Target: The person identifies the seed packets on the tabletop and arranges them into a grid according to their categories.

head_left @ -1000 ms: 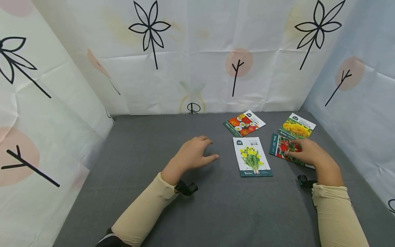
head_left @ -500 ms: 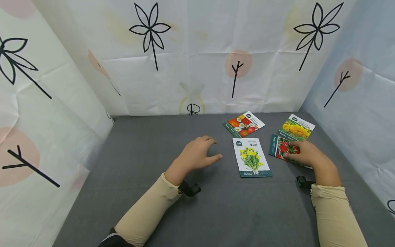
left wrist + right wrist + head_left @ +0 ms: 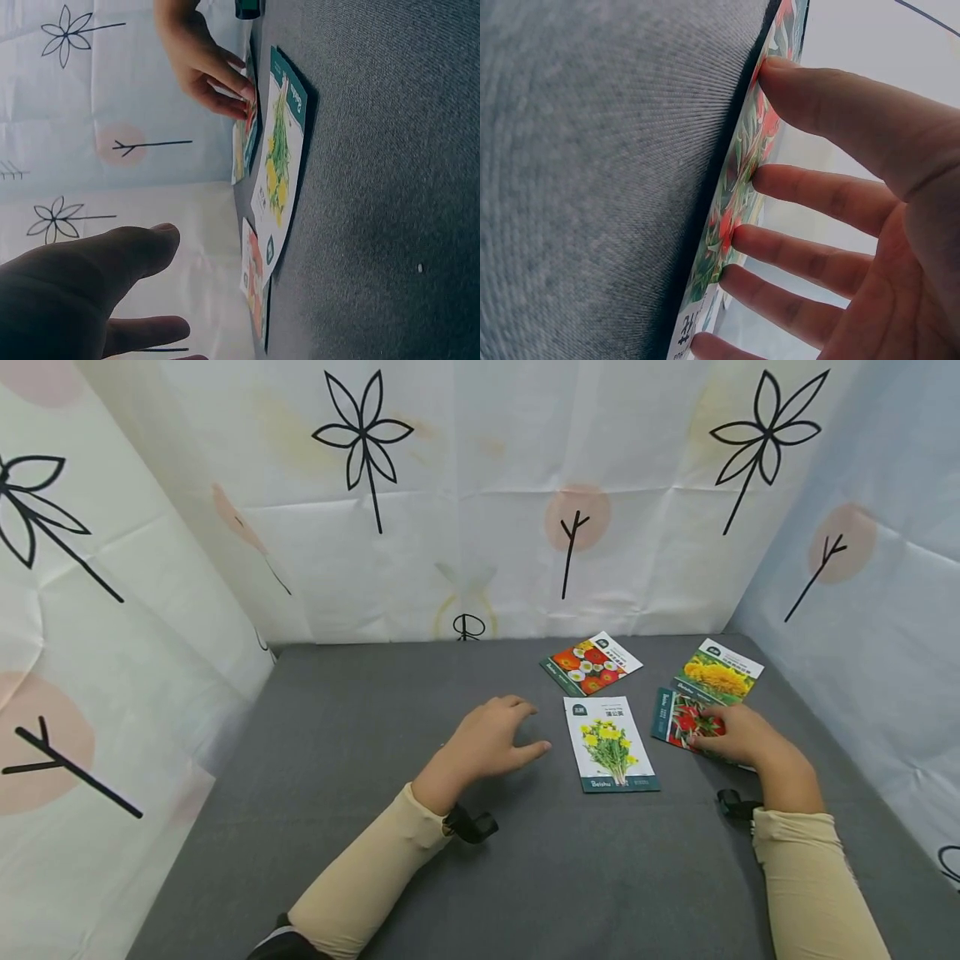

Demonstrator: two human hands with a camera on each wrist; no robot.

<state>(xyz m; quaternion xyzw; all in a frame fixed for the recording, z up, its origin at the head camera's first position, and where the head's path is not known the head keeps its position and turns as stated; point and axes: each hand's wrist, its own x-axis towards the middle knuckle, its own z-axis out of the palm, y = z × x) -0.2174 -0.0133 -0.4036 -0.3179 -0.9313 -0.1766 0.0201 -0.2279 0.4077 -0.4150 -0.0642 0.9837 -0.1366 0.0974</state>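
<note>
Looks like a small screened-off booth — walled at back, left and right by pale, creased hangings (image 3: 480,460) printed with black line-drawn flowers (image 3: 362,433) and peach discs (image 3: 588,531). Holds a grey cloth-covered table (image 3: 570,877). Impossible to place further — home, office or studio.

Beige sleeves (image 3: 367,877) (wrinkled near the cuffs (image 3: 795,820)), black wrist-worn devices (image 3: 472,825), black fabric (image 3: 288,947) with pale stripe.

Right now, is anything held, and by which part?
Seemingly nothing: the right hand rests its fingertips on the red-flower packet, on its printed face; the left hand is empty.
</note>
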